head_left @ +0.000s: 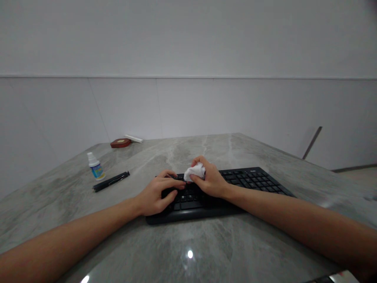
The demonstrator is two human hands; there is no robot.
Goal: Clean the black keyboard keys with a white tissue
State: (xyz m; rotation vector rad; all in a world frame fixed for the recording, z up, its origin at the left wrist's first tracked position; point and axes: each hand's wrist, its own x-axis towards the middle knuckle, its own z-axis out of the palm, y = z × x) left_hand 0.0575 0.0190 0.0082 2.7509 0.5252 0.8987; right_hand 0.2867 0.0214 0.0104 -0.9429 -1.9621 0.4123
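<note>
A black keyboard (194,212) lies on the grey marbled table in front of me. My left hand (160,193) rests on its left part, fingers apart and stretched over the keys. My right hand (212,179) is closed around a crumpled white tissue (194,171) at the keyboard's upper middle. The tissue is close to my left fingertips; I cannot tell whether they touch. Both hands hide part of the keys, while the right-hand keys stay in view.
To the left stand a small white spray bottle (96,167) with a blue label and, lying beside it, a black pen-like stick (111,181). A reddish-brown case (120,143) and a white flat bar (134,138) lie by the back wall. A dark object with a shiny part (343,277) shows at bottom right.
</note>
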